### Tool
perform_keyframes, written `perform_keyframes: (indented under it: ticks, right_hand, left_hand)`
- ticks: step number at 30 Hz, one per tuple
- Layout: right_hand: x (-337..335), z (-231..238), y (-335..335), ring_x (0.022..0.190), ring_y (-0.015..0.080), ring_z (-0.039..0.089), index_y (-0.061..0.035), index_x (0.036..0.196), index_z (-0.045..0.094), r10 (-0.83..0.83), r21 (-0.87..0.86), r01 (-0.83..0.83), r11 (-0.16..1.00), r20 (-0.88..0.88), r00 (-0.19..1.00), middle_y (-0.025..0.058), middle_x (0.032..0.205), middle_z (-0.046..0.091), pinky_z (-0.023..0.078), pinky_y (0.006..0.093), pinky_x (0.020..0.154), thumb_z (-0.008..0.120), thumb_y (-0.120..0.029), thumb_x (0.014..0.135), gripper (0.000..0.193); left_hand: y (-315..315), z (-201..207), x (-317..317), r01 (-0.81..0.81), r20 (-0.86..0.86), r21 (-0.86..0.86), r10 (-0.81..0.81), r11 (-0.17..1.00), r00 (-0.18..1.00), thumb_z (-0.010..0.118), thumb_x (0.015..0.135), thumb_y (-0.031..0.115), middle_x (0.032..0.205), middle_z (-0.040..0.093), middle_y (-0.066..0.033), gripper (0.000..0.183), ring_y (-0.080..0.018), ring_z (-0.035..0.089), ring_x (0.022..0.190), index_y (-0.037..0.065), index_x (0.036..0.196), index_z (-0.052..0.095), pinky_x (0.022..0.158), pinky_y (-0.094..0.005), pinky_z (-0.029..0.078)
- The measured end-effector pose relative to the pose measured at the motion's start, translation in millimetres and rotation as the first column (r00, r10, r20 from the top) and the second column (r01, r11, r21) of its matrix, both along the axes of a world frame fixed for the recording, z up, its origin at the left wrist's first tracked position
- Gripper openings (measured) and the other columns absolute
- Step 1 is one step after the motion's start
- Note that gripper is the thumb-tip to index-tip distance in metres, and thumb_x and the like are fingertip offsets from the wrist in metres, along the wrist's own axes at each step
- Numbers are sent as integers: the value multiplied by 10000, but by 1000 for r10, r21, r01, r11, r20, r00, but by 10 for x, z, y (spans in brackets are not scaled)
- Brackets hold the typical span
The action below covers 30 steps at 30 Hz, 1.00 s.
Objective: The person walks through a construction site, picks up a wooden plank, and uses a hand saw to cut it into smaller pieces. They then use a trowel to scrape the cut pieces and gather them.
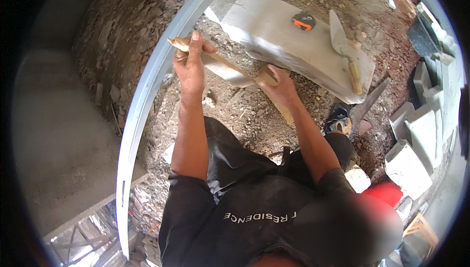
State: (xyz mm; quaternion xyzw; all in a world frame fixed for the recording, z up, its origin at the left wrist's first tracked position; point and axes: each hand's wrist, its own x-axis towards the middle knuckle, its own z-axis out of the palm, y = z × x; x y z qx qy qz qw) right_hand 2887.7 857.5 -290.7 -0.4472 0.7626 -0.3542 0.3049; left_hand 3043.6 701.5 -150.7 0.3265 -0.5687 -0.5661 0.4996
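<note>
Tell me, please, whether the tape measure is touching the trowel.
Apart: the head view shows a strip of pale block between the tape measure and the trowel.

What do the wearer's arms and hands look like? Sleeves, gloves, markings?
Short dark sleeves, part of a black T-shirt with white lettering. Both forearms are bare. Left hand and right hand are ungloved; no watch or bracelet shows.

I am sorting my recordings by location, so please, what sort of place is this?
Probably a building site: a trowel and a tape measure lie on a large pale block.
</note>
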Motion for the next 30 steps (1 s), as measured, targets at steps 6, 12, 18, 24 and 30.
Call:
perform_keyframes:
  ticks: [6,12,18,24,30]
  right_hand:
    - [112,422,-16,842,251,608,-72,1109,609,5,-164,56,985,352,936,153,1006,634,474,380,764,627,-281,837,343]
    - [-218,735,-17,823,144,572,3,1105,589,-14,-373,258,891,546,838,82,958,629,487,290,697,607,-283,871,369]
    - [-614,1092,402,906,172,566,22,1117,569,-120,-300,237,924,361,925,134,981,618,461,312,803,585,-305,874,408]
    - [-1166,1076,1484,877,197,591,1,1080,598,-463,-177,519,837,278,842,126,960,641,461,307,795,565,-243,880,317]
    - [-1211,-1121,2997,1022,353,550,-4,1172,521,-747,145,776,614,-209,631,199,1086,574,429,436,864,644,-391,778,565]
  left_hand:
    - [291,513,-547,333,158,-35,-324,942,933,552,907,251,886,619,-98,264,-166,566,859,14,1025,561,798,-316,437]
    - [347,-565,-274,380,653,-266,-125,886,747,587,866,286,1214,497,-194,519,-298,461,1156,-21,1254,428,968,-397,362]
    - [901,-624,-623,338,710,27,-256,941,656,670,786,354,827,623,-187,433,-312,624,773,-17,978,558,685,-404,477]
    - [318,-1179,-498,240,777,-134,-49,961,628,683,748,398,849,627,-217,491,-350,620,784,-24,976,577,700,-416,474]
    - [146,-1218,-723,218,908,-69,-29,974,417,647,739,491,970,616,-256,605,-398,595,924,-18,1057,570,787,-442,464]
